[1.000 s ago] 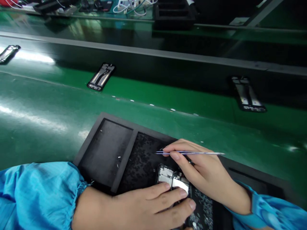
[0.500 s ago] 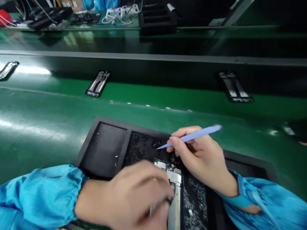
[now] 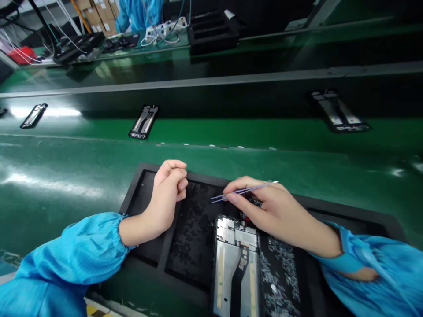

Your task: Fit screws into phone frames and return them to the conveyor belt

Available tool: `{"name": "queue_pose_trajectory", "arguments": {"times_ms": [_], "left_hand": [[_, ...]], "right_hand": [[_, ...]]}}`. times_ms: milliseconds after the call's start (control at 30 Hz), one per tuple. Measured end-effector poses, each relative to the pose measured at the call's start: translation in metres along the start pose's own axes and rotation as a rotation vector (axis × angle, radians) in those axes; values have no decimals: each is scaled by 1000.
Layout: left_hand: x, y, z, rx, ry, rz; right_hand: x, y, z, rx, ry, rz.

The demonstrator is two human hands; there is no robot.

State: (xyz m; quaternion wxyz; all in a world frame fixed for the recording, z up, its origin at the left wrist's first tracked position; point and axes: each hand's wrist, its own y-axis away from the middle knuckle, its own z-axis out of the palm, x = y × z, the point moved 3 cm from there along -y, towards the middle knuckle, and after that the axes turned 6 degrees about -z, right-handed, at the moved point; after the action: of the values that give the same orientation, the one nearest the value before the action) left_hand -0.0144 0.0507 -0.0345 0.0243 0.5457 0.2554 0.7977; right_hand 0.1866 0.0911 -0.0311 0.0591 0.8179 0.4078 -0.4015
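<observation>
My right hand [image 3: 264, 204] grips a pair of light purple tweezers [image 3: 243, 190], whose slightly parted tips point left over the black foam tray. Nothing shows between the tips. My left hand [image 3: 168, 193] hovers over the tray's left part with its fingers curled in and pressed together; whatever may be in them is hidden. Below both hands an opened phone body [image 3: 231, 264] rests across the black foam tray [image 3: 167, 264], with silver metal plates and a dark ribbon cable down its middle. Many tiny pieces [image 3: 280, 277] lie in the compartment right of the phone.
More opened phone bodies lie along the green strip ahead: one at left [image 3: 34, 116], one nearer the middle [image 3: 144, 122], one at right [image 3: 340, 111]. A metal rail [image 3: 198, 83] runs behind them. On the far bench are power strips [image 3: 165, 31], a black rack [image 3: 213, 33] and a person in blue.
My left hand has moved from over the phone up and left, uncovering it. The tweezers have turned in my right hand, showing both prongs. The camera view has shifted slightly.
</observation>
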Motion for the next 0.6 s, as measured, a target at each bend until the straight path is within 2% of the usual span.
{"name": "queue_pose_trajectory", "arguments": {"times_ms": [600], "left_hand": [[-1,-3,1,-22,-80,-33]], "right_hand": [[3,0,2,9,29,-12]]}}
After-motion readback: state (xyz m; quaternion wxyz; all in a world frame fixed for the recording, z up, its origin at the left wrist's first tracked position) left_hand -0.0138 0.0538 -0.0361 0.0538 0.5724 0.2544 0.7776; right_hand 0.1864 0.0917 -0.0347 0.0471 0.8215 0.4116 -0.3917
